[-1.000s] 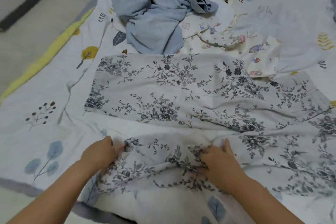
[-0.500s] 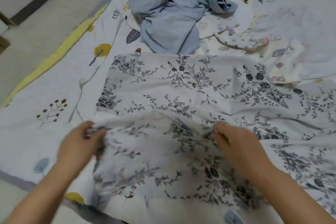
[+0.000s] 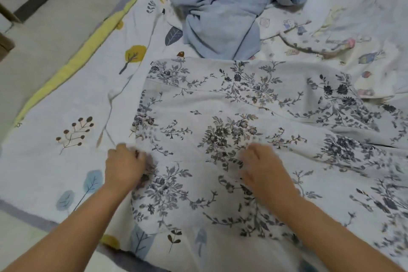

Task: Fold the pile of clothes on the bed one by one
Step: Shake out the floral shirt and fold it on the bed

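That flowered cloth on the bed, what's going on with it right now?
A person is folding the grey floral garment, which lies spread across the bedspread. The left hand grips its left edge with curled fingers, while the right hand lies on the middle of the fabric; whether it pinches it is blurred. Beyond it, a crumpled blue garment and a cartoon-print cloth wait unfolded.

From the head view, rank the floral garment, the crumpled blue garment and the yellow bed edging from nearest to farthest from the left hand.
1. Floral garment: gripped by the left hand.
2. Yellow bed edging: up and to its left.
3. Crumpled blue garment: far end, to its right.
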`<state>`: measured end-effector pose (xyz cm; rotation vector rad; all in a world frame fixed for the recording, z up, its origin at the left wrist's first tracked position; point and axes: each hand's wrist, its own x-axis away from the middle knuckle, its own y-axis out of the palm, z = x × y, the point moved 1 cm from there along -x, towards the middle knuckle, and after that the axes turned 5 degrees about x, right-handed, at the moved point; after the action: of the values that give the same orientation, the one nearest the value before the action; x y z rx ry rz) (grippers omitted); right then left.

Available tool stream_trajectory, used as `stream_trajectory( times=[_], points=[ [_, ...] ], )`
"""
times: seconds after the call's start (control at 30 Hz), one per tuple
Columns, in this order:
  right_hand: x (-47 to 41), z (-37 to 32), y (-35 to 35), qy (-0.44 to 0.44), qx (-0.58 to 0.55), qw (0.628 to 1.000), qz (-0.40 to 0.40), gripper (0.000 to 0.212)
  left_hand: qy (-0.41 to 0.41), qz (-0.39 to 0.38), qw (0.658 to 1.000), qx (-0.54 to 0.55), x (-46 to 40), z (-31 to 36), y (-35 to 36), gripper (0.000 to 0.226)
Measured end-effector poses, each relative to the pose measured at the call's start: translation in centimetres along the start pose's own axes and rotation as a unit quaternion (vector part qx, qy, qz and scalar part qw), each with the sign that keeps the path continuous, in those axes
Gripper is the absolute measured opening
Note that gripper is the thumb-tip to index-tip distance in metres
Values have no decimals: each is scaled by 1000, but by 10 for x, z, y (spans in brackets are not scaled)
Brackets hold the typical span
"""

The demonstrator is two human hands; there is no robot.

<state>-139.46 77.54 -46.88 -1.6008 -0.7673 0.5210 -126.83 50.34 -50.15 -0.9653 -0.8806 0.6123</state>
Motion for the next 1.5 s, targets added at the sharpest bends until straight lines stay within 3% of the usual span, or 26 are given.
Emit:
stream_trajectory(
  times=[0.07, 0.17, 0.23, 0.37, 0.57, 0.7, 0.8, 0.87, 0.97, 1.0, 1.07, 1.17, 1.23, 1.3, 1.5],
  points=[
    [42, -7, 14, -62, 2, 997, -42, 42, 19, -29, 999, -22, 26, -20, 13, 35],
    [82, -13, 37, -94, 67, 984, -133, 66, -63, -124, 983, 117, 64, -41, 26, 39],
    [91, -14, 48, -88, 76, 983, -142, 57, -90, -149, 965, 198, 76, -47, 32, 34],
    [85, -20, 56, -68, 52, 990, -112, 44, -52, -90, 946, 306, 80, -40, 21, 13],
    [81, -66, 53, -53, -29, 995, -85, 45, 10, -12, 992, 127, 62, -68, -11, 32],
    [84, -95, 54, -89, -88, 988, -88, 34, -33, -2, 998, 48, 41, -99, -25, 31],
    [80, -90, 53, -40, -119, 991, -40, 31, -71, 11, 997, -15, 33, -110, -26, 31],
    [76, -81, 52, 36, -37, 998, -25, 34, -25, 45, 997, -56, 35, -103, -19, 36],
    [82, -71, 54, 152, 35, 980, -119, 59, 155, 87, 980, -86, 53, -68, 1, 49],
    [88, -70, 56, 172, 26, 970, -171, 66, 218, 62, 969, -96, 63, -53, 12, 52],
    [95, -72, 62, 174, 18, 957, -233, 73, 294, -56, 944, -136, 84, -27, 38, 66],
    [95, -61, 63, 115, 9, 955, -274, 61, 286, -204, 907, -232, 101, -8, 72, 74],
    [98, -47, 58, 76, -46, 954, -286, 51, 267, -204, 907, -252, 102, 6, 71, 73],
    [106, -25, 39, 88, -67, 967, -228, 39, 305, -176, 914, -202, 103, 31, 62, 58],
    [157, 50, -12, 243, -95, 945, -200, 22, 427, -218, 867, -139, 125, 122, 57, 33]
  ],
)
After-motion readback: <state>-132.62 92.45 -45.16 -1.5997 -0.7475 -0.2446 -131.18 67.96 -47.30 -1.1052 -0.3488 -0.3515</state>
